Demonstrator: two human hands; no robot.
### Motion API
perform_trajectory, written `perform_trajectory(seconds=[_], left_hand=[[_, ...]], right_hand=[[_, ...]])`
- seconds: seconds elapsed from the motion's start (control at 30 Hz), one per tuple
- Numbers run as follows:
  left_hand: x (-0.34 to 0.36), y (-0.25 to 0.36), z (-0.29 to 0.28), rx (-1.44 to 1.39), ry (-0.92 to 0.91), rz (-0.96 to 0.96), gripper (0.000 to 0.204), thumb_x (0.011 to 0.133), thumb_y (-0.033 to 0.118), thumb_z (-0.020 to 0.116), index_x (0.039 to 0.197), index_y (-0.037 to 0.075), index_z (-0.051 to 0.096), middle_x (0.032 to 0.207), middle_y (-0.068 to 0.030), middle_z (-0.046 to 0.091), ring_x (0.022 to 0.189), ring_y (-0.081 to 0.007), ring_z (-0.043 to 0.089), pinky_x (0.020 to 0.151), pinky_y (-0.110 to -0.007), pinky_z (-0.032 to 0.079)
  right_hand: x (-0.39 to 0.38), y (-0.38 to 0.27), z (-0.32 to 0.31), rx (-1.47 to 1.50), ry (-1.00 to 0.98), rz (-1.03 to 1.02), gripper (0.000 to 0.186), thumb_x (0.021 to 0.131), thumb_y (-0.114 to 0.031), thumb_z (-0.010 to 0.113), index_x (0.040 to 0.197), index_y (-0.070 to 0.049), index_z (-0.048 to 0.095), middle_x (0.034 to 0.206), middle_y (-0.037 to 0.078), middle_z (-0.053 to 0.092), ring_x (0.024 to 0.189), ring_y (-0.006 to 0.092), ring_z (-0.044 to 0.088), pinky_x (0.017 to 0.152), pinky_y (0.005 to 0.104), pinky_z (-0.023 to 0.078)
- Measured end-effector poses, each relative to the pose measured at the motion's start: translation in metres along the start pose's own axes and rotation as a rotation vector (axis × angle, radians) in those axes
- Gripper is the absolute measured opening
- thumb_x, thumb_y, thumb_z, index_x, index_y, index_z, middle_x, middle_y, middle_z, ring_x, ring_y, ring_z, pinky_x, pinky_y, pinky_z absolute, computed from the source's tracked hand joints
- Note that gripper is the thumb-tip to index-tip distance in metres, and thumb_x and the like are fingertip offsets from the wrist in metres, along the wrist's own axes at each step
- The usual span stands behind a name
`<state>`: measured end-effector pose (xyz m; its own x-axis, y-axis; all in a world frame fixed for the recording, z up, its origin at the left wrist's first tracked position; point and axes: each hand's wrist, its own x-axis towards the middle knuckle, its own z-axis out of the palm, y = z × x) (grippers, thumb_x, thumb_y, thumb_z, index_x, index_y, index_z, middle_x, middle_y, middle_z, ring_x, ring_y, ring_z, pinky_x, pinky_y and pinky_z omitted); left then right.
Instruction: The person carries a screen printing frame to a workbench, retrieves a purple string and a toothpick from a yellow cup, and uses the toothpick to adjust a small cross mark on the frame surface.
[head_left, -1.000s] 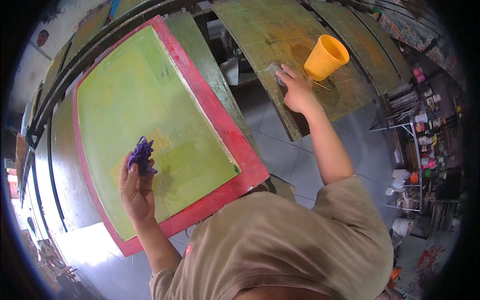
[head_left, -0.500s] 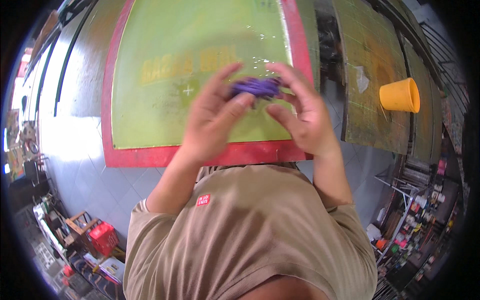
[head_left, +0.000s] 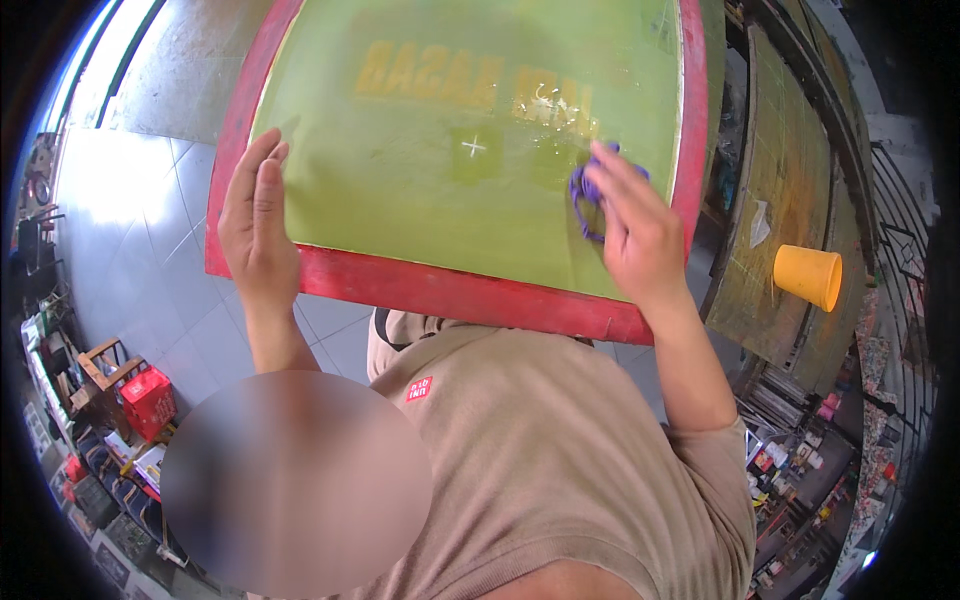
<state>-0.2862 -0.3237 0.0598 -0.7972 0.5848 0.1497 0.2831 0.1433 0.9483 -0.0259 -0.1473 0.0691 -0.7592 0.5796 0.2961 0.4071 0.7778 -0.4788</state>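
A screen-printing frame with a red border [head_left: 480, 292] and a green mesh [head_left: 370, 180] lies in front of me. Yellowish lettering and a small white cross show in the mesh. Wet, shiny drops [head_left: 545, 103] sit on its upper right part. My right hand [head_left: 643, 238] presses a purple bundle of cord-like strands [head_left: 588, 190] against the mesh near the right border, and a loop hangs out beside the fingers. Over the left border, my left hand [head_left: 262, 215] is raised with its fingers straight and nothing in it.
A yellow plastic cup [head_left: 808, 277] stands on a stained board [head_left: 765, 290] to the right, with a whitish scrap [head_left: 760, 224] near it. At the lower left are a red basket [head_left: 148, 402] and a wooden chair [head_left: 105, 365]. Cluttered small items fill the lower right.
My hands have parted: the right has carried the purple bundle down to the mesh on the right, while the left has let go and moved left. The view has shifted and tilted.
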Motion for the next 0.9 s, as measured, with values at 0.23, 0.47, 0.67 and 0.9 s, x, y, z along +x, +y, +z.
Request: perform_trajectory(seconds=[0.23,0.47,0.67,0.9], left_hand=[[0.003,0.001,0.019,0.100,-0.171,0.198,0.034,0.087,0.016,0.064,0.116,-0.002,0.058,0.119,-0.0171,0.058,0.113,-0.0240,0.054,0.093,-0.033,0.043],[0.000,0.004,0.024,0.169,-0.249,0.266,0.036,0.083,0.016,0.069,0.114,0.001,0.059,0.122,-0.0199,0.056,0.110,-0.0280,0.057,0.090,-0.036,0.048],[-0.002,-0.003,0.031,0.097,-0.200,0.245,0.035,0.082,0.015,0.070,0.111,-0.001,0.060,0.120,-0.0206,0.056,0.108,-0.0286,0.058,0.089,-0.035,0.049],[0.000,-0.009,0.032,0.205,-0.169,0.314,0.036,0.079,0.014,0.072,0.110,-0.002,0.060,0.117,-0.0208,0.057,0.105,-0.0301,0.059,0.087,-0.035,0.050]], right_hand=[[0.032,-0.030,0.038,0.150,-0.107,-0.231,0.030,0.072,0.010,0.057,0.099,-0.002,0.064,0.111,0.011,0.064,0.103,0.0283,0.062,0.086,0.0348,0.051],[0.047,0.004,0.005,-0.153,-0.018,-0.049,0.031,0.073,0.005,0.059,0.102,-0.004,0.064,0.111,0.010,0.063,0.098,0.0274,0.062,0.083,0.0357,0.051],[0.055,-0.015,0.002,0.076,0.158,-0.073,0.037,0.072,0.005,0.060,0.107,-0.007,0.061,0.110,0.010,0.059,0.088,0.0228,0.064,0.072,0.0319,0.052],[0.084,-0.035,0.043,0.361,-0.026,-0.184,0.047,0.070,0.009,0.056,0.114,-0.008,0.055,0.099,0.012,0.059,0.085,0.0244,0.065,0.065,0.0349,0.051]])
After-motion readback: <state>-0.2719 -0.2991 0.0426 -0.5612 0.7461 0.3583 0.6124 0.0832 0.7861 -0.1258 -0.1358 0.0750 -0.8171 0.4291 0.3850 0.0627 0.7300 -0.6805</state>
